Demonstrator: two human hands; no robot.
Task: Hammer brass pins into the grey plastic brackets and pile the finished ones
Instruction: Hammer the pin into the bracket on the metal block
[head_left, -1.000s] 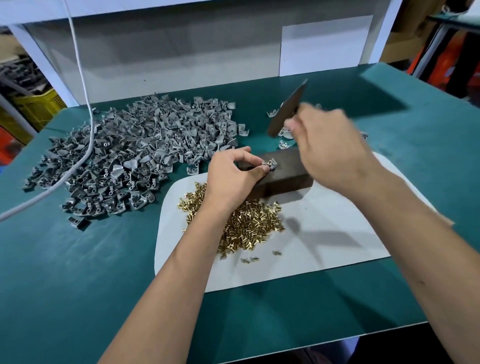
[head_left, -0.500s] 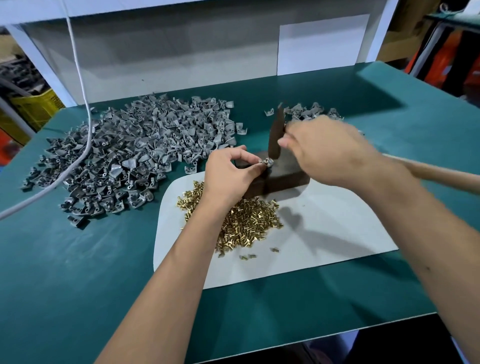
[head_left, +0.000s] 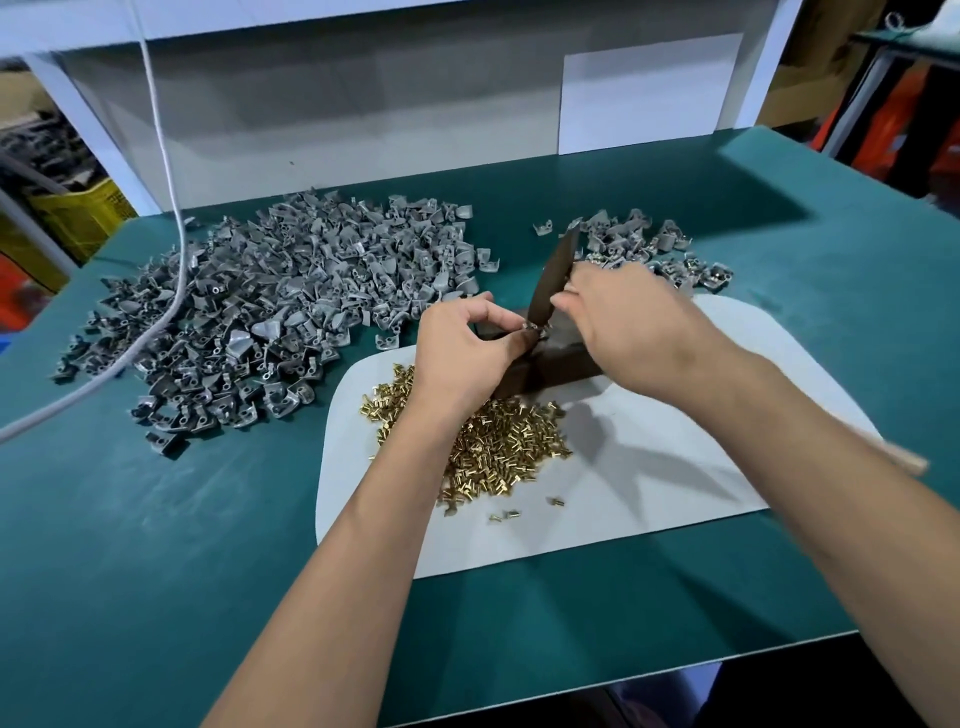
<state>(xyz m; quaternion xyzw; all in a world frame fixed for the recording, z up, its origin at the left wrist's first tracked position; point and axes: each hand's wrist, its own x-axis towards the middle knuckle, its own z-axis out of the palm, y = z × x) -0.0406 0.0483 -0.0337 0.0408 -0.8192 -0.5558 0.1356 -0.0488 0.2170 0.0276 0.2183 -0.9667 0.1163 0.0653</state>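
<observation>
My left hand (head_left: 467, 353) pinches a small grey bracket (head_left: 531, 327) on top of a dark block (head_left: 563, 364). My right hand (head_left: 628, 327) grips a hammer just below its dark head (head_left: 556, 275), whose lower end sits on the bracket. The wooden handle end (head_left: 906, 457) shows blurred behind my right forearm. A heap of brass pins (head_left: 498, 441) lies on the white mat (head_left: 649, 467) under my left wrist. A big pile of grey brackets (head_left: 270, 312) spreads at the left. A smaller pile of brackets (head_left: 649, 249) lies behind my right hand.
The green bench top (head_left: 156, 545) ends at a front edge near me. A white cable (head_left: 171, 218) hangs down and runs over the left bracket pile. A grey back panel (head_left: 363, 114) closes the far side. Yellow crate (head_left: 78, 213) stands off the bench at left.
The hammer head came down from a raised, tilted position onto the bracket on the block. My left hand has kept its hold on the bracket.
</observation>
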